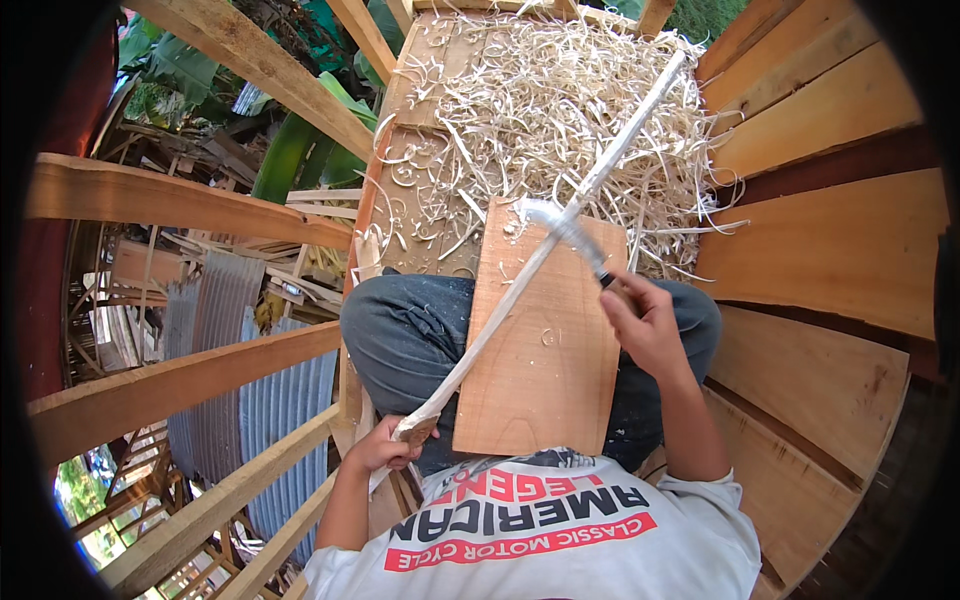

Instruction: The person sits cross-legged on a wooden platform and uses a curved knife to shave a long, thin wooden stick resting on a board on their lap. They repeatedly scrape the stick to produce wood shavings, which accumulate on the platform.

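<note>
My left hand (383,447) grips the near end of a long pale stick (620,140) that slants up to the right over my lap. My right hand (643,322) is closed on the dark handle of a knife (562,225), whose metal blade lies against the stick about midway. A flat wooden board (545,360) rests on my knees under the stick. Ahead, a heap of pale curled wood shavings (545,110) covers the plank floor.
Wide wooden planks (830,250) run along my right side. To the left, bare timber rails (180,375) edge the platform, with corrugated metal sheets (215,330) and green leaves (300,150) below. The shavings pile lies straight in front of my knees.
</note>
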